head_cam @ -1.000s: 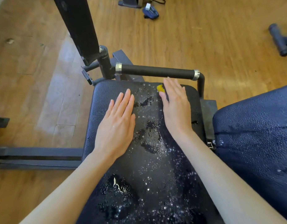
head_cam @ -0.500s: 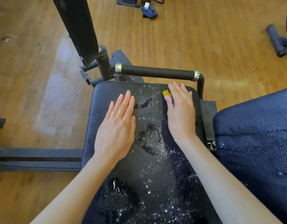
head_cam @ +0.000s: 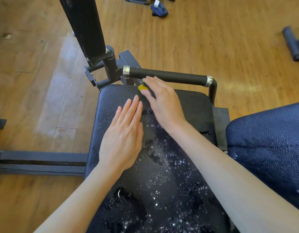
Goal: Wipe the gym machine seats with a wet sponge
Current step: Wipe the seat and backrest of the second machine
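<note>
On seat (head_cam: pixel 192 105) — both hands flat

Yellow sponge (head_cam: pixel 142 87) at the far edge of the wet, cracked black seat (head_cam: pixel 192 105)

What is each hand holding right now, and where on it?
The right hand presses flat on a yellow sponge, covering all but its left end, at the far edge of the black seat. The left hand holds nothing; it rests flat on the seat.
</note>
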`<state>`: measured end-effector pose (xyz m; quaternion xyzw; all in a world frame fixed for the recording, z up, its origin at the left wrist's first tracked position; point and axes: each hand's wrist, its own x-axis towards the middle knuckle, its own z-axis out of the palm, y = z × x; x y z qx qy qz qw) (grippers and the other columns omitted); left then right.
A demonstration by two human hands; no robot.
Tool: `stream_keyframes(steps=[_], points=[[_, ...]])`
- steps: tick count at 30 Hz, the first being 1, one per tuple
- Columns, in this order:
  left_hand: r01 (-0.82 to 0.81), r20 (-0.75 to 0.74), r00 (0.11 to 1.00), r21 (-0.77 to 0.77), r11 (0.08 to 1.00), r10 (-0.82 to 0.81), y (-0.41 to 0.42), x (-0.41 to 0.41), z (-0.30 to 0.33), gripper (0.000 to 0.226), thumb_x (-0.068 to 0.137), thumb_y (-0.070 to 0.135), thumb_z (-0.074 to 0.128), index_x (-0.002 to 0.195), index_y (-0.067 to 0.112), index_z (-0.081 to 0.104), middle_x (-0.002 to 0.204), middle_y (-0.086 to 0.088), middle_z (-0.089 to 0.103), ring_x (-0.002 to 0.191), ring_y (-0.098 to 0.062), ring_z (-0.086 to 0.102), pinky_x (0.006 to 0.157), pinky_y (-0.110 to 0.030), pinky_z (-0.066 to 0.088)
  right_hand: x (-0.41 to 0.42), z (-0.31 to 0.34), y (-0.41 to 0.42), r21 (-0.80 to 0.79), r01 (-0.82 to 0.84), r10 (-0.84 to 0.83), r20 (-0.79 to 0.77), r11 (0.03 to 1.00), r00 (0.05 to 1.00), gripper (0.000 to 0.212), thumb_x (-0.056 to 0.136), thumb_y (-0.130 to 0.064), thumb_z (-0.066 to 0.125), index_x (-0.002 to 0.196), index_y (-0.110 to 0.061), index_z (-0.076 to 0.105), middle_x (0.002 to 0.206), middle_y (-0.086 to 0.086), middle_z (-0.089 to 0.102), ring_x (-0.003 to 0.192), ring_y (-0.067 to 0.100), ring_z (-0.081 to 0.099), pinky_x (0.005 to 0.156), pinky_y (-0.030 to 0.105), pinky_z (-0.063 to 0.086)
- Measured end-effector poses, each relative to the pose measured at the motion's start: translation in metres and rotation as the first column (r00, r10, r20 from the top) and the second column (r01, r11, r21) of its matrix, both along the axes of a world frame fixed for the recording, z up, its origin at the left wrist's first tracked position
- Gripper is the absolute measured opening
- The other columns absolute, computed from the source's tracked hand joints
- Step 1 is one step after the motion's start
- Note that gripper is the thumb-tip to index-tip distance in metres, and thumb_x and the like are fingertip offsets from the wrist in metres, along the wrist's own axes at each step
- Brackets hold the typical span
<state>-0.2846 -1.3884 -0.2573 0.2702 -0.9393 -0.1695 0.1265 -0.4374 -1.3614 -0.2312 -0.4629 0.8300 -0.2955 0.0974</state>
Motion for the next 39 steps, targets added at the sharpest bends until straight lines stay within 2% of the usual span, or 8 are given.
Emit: stream_keyframes(steps=[5,8,14,18,22,26,35,39], points=[[-0.008,0.004,1.000,0.007,1.000,0.008,0.000,0.001,0.000,0.054,0.104,0.023,0.027,0.155,0.005,0.028,0.164,-0.008,0.021,0.153,-0.022,0.016,0.125,-0.039,0.012,-0.020,-0.002,0.030,0.011,0.221,-0.221,-0.022,0.975,0.975,0.035,0.099,-0.023,0.053,0.132,-0.012,0.057,0.142,0.002,0.051,0.140,0.019,0.034,0.116,0.025,0.020],[-0.008,-0.008,1.000,0.007,1.000,0.008,0.001,0.000,-0.001,0.054,0.104,0.022,0.029,0.155,0.005,0.029,0.164,-0.009,0.022,0.152,-0.022,0.017,0.125,-0.039,0.013,-0.004,-0.003,0.000,0.007,0.166,-0.166,-0.013,0.986,0.986,0.028,0.097,-0.019,0.055,0.123,-0.007,0.061,0.133,0.007,0.058,0.137,0.025,0.039,0.115,0.038,0.027],[-0.013,-0.010,1.000,0.011,1.000,0.013,0.001,0.001,-0.001,0.054,0.104,0.022,0.029,0.154,0.004,0.030,0.163,-0.010,0.024,0.152,-0.023,0.018,0.124,-0.040,0.014,0.016,-0.006,0.057,0.028,-0.028,0.031,-0.142,0.999,0.989,0.040,0.096,-0.018,0.057,0.134,-0.008,0.055,0.142,0.006,0.051,0.140,0.023,0.036,0.119,0.042,0.018],[-0.016,-0.015,1.000,0.002,1.000,0.016,0.001,-0.001,-0.002,0.054,0.103,0.020,0.032,0.154,0.004,0.030,0.163,-0.010,0.023,0.152,-0.023,0.018,0.124,-0.040,0.014,0.006,-0.004,0.014,0.029,0.125,-0.122,-0.069,0.992,0.990,0.038,0.099,-0.019,0.051,0.136,-0.008,0.053,0.147,0.009,0.046,0.144,0.028,0.028,0.118,0.052,0.016],[-0.012,0.009,1.000,-0.006,1.000,0.012,0.001,0.001,-0.003,0.054,0.103,0.021,0.029,0.155,0.005,0.027,0.164,-0.009,0.021,0.152,-0.022,0.016,0.125,-0.037,0.011,0.040,-0.010,0.061,0.036,0.053,-0.047,-0.153,0.998,0.987,0.038,0.099,-0.018,0.049,0.135,-0.006,0.052,0.145,0.008,0.047,0.142,0.025,0.031,0.118,0.047,0.021],[-0.010,0.013,1.000,-0.013,1.000,0.011,0.001,0.000,-0.003,0.054,0.104,0.021,0.029,0.155,0.005,0.026,0.164,-0.009,0.020,0.152,-0.022,0.016,0.125,-0.038,0.012,0.013,-0.007,0.026,0.025,0.086,-0.083,-0.106,0.996,0.991,0.038,0.099,-0.020,0.051,0.133,-0.004,0.054,0.141,0.010,0.052,0.139,0.028,0.037,0.114,0.050,0.029],[-0.018,-0.004,1.000,-0.013,1.000,0.018,0.001,0.000,-0.004,0.054,0.103,0.022,0.030,0.155,0.007,0.028,0.164,-0.007,0.021,0.152,-0.019,0.016,0.124,-0.035,0.010,0.024,-0.008,0.040,0.025,0.039,-0.035,-0.135,0.999,0.990,0.038,0.098,-0.020,0.053,0.133,-0.005,0.055,0.141,0.010,0.052,0.138,0.026,0.039,0.115,0.047,0.030],[-0.015,-0.002,1.000,-0.010,1.000,0.015,0.001,0.000,-0.003,0.055,0.103,0.023,0.027,0.156,0.007,0.026,0.165,-0.007,0.019,0.153,-0.019,0.014,0.124,-0.034,0.007,0.009,-0.008,0.058,0.035,0.077,-0.071,-0.156,0.996,0.985,0.043,0.100,-0.026,0.047,0.139,-0.008,0.050,0.147,0.005,0.045,0.142,0.021,0.032,0.119,0.040,0.019]])
